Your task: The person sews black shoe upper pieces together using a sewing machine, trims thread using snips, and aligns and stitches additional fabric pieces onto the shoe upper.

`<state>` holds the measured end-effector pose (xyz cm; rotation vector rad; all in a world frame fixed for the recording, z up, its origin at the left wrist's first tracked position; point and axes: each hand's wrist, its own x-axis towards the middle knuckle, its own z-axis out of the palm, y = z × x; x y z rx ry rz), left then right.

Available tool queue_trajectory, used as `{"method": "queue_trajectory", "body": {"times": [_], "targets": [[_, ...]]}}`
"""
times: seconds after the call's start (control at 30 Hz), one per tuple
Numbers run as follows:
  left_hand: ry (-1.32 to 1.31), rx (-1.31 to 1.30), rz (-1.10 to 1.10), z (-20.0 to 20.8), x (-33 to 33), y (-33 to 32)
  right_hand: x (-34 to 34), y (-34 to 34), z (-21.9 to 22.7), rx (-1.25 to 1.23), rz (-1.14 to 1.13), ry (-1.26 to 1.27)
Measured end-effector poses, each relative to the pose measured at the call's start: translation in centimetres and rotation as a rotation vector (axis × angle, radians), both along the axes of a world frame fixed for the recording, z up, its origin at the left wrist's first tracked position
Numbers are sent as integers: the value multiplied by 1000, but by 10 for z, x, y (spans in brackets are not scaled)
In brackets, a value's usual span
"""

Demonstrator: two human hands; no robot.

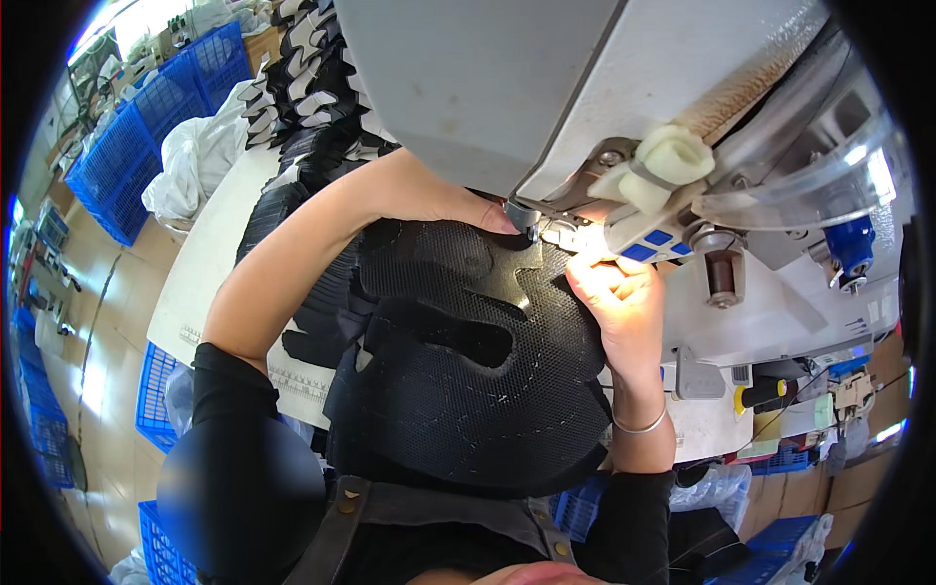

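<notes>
A black padded mesh piece [444, 400] with a long slot-like opening spreads across the sewing machine's bed and down toward my lap. Its upper edge lies under the needle area of the sewing machine [478, 88]. My left hand [444, 198] reaches over the far left of the piece. Its thumb rests on the mesh close to the presser foot [556, 234], while the machine head hides the other fingers. Just right of the needle, my right hand [619, 292] pinches the piece's right edge with bent fingers, brightly lit by the machine lamp.
A heap of black and grey cut pieces [312, 88] lies on the table [214, 263] at the far left. Blue crates [117, 166] and a white bag [195, 156] stand beyond it. A clear plastic guard [809, 200] juts from the machine. At right lies a yellow-and-black thread spool [765, 395].
</notes>
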<state>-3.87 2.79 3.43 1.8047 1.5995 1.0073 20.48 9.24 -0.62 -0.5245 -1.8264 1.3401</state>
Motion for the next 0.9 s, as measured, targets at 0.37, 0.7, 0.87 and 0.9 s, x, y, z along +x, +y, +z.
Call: {"method": "queue_trajectory", "body": {"times": [0.37, 0.7, 0.87, 0.9], "targets": [[315, 616, -120, -20, -3, -12, -2, -6, -3, 2, 18, 42], [849, 914, -9, -46, 33, -51, 10, 4, -1, 108, 74, -124], [833, 882, -48, -37, 32, -52, 16, 1, 5, -55, 62, -196], [807, 845, -55, -35, 32, -52, 15, 1, 6, -56, 67, -191]]}}
